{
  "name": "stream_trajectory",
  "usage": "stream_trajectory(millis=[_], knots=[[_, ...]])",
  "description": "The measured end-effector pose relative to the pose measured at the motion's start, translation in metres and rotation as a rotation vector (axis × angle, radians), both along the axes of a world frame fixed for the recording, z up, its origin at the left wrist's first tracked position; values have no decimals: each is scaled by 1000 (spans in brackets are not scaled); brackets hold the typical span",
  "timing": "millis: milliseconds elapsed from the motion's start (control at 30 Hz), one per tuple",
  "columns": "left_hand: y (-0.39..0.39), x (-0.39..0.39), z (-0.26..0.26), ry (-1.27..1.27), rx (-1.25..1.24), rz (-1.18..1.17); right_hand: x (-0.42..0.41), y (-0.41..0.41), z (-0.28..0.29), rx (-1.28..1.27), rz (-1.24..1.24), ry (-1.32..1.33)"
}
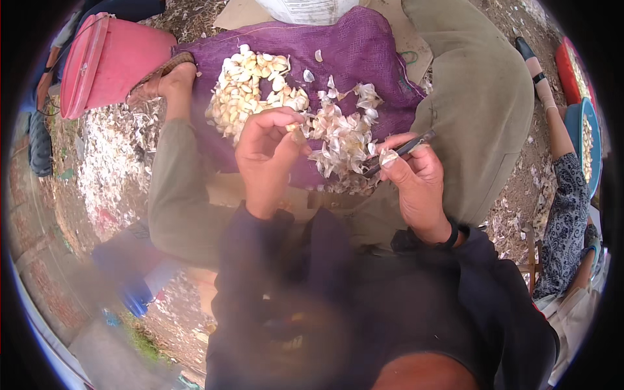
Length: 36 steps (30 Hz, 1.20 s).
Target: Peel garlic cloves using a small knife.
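Between its thumb and fingers, my left hand [268,151] pinches a garlic clove [293,128], partly hidden by the fingertips. My right hand [417,178] grips a small dark-handled knife [412,145], its lower end pointing down toward the loose skins. A piece of garlic skin [388,157] sits at the right thumb tip. On a purple mesh sack [341,53], a heap of garlic cloves [239,92] lies beyond and left of my left hand. Papery garlic skins [343,131] are piled between the two hands.
A pink bucket [131,61] lies tilted at the far left, near my foot [178,80]. A white sack [312,9] stands at the back. Skins litter the ground [117,165]. At right, another person's leg [558,126] is beside a blue basin [585,114] and a red basin [570,73], both holding cloves.
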<state>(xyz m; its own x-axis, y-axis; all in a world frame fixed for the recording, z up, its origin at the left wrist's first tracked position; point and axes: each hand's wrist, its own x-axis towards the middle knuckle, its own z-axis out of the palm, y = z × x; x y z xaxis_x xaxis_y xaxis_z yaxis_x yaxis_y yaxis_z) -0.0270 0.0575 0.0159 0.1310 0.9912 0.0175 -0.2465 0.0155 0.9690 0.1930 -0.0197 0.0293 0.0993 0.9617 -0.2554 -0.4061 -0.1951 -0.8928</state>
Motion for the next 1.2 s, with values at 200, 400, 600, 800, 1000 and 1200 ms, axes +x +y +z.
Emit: stream_trajectory(millis=[200,400,600,800,1000,1200], knots=[[-52,27,3,333,252,-9,-5,-1,6,125,-4,-60],[-58,33,5,519,364,-29,-5,-4,3,150,-10,49],[-58,38,11,560,425,-3,-6,-5,4,101,4,20],[-54,39,10,520,451,3,-9,3,5,87,-3,-26],[-52,38,7,473,452,-7,-13,15,-3,-10,-35,142],[-59,51,0,113,67,5,-15,18,-10,-5,-63,23]])
